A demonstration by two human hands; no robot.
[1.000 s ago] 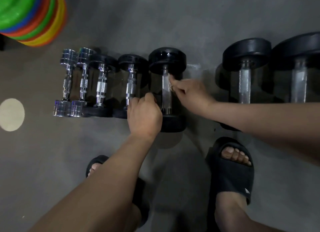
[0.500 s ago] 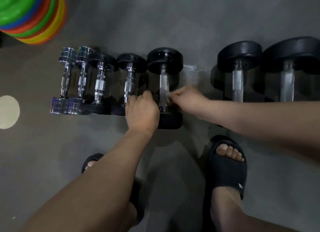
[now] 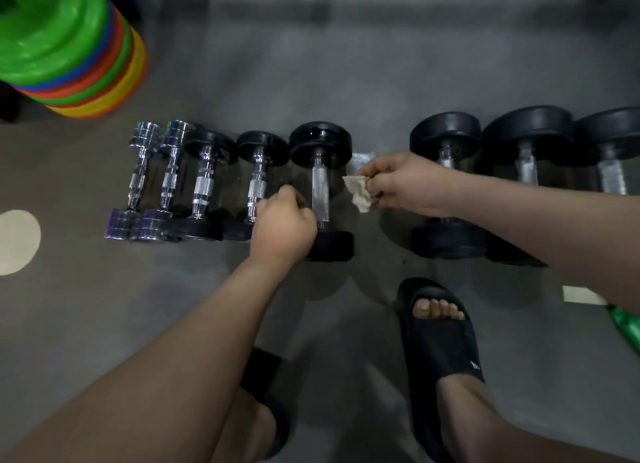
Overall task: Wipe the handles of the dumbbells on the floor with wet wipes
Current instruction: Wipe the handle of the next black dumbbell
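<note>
A row of dumbbells lies on the grey floor. The middle black dumbbell shows its bare steel handle between my two hands. My right hand pinches a crumpled, dirty wet wipe just right of that handle, not touching it. My left hand is curled over the near end of the same dumbbell, beside its near black head. To the left lie small chrome dumbbells and small black-headed ones. Three large black dumbbells lie to the right, partly behind my right forearm.
A stack of coloured discs stands at the far left. My feet in black slides are planted just before the row. A pale round mark is on the floor at left. A white slip and a green object lie at right.
My right hand has slid down the middle dumbbell's handle, then pulled off to the right with the wipe. My left hand stays on the near end.
</note>
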